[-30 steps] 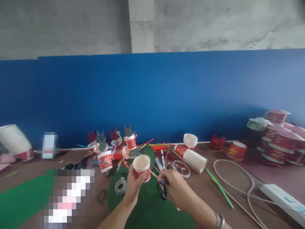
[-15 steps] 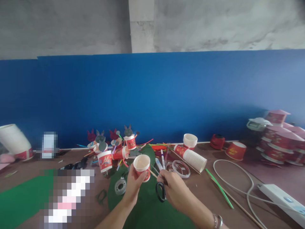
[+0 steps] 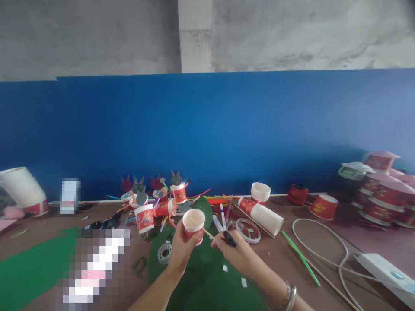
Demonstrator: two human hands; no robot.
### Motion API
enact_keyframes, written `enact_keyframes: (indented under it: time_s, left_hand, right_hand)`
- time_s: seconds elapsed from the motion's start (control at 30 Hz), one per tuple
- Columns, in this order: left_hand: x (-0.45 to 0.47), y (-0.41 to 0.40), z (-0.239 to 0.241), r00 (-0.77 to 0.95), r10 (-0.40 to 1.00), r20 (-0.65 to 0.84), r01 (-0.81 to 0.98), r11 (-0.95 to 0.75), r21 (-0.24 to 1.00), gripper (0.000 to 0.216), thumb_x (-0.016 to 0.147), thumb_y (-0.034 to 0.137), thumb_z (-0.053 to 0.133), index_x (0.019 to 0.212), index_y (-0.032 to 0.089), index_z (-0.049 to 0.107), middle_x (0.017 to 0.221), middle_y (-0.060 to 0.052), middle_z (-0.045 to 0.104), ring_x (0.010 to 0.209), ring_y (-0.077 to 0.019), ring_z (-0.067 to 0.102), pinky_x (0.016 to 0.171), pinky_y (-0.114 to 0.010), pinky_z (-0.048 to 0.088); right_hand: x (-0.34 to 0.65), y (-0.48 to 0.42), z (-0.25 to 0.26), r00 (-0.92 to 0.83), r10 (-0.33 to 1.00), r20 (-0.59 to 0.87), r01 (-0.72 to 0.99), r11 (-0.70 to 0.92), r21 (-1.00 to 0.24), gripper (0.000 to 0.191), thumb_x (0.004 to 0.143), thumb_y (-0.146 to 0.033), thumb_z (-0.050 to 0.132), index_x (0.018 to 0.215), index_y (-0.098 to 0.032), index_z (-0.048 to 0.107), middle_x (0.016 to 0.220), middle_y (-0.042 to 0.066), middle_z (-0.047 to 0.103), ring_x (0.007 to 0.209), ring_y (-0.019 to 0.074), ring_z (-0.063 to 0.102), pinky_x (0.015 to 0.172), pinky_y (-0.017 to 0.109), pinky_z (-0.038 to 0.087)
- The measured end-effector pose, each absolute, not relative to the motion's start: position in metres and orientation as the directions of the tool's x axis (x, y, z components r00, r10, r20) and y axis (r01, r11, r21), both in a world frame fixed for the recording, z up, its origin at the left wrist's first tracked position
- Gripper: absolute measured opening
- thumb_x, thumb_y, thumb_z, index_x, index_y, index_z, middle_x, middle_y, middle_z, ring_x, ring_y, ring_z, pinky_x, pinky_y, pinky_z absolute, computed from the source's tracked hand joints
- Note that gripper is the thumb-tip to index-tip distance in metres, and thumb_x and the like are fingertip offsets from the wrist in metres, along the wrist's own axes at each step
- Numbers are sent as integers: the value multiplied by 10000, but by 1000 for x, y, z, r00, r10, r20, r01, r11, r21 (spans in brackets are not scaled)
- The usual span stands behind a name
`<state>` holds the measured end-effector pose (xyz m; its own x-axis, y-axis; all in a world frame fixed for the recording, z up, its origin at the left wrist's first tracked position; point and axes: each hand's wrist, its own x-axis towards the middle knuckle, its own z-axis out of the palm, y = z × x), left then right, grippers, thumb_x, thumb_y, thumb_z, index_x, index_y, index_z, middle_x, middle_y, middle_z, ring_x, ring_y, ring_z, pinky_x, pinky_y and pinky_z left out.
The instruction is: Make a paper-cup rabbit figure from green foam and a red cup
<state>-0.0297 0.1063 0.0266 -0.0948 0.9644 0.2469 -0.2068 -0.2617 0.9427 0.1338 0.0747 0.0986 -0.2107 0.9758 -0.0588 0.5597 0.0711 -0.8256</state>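
A red-and-white paper cup point(image 3: 193, 219) is tilted with its open mouth towards me, and my left hand point(image 3: 182, 248) is wrapped round its side. A thin wooden stick point(image 3: 207, 233) sticks out of the cup's right side. My right hand point(image 3: 234, 250) is closed on a pair of scissors; their black handle point(image 3: 229, 238) shows over the knuckles and the blades are hidden. Its fingertips are at the stick's outer end; whether they pinch it I cannot tell. Below lie small white scraps point(image 3: 225, 268) on the dark green mat point(image 3: 201, 285).
Several decorated paper cups point(image 3: 144, 218) stand behind to the left. A roll of tape point(image 3: 164, 252) lies left of my hand. To the right are stacked cups point(image 3: 266, 219), clear tape rolls point(image 3: 248, 230), green strips point(image 3: 301, 258), a cable point(image 3: 343, 246) and a power strip point(image 3: 385, 274).
The scissors' handle has swung up from below my right hand to over its knuckles. The right fingertips have come to the stick's end. White scraps now show on the mat.
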Motion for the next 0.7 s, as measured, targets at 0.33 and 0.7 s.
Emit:
enact_keyframes:
  time_s: [0.33,0.7]
  left_hand:
    - [-30,105,27,-101,963,249,-145,-262,954,576,675,330,698,1179,165,474,1136,-101,617,1033,-238,578,882,-319,441]
    - [-30,105,28,-103,957,270,-80,-279,957,486,676,329,688,1101,162,523,1046,-85,647,961,-229,605,856,-327,458]
  right_hand:
    - [139,75,99,-237,966,-104,453,15,-892,156,760,-249,452,697,-163,567,447,-65,339,419,82,287,424,212,202]
    - [135,69,100,-317,944,88,780,312,-543,128,677,-102,467,593,-159,545,537,6,518,528,111,398,502,239,209]
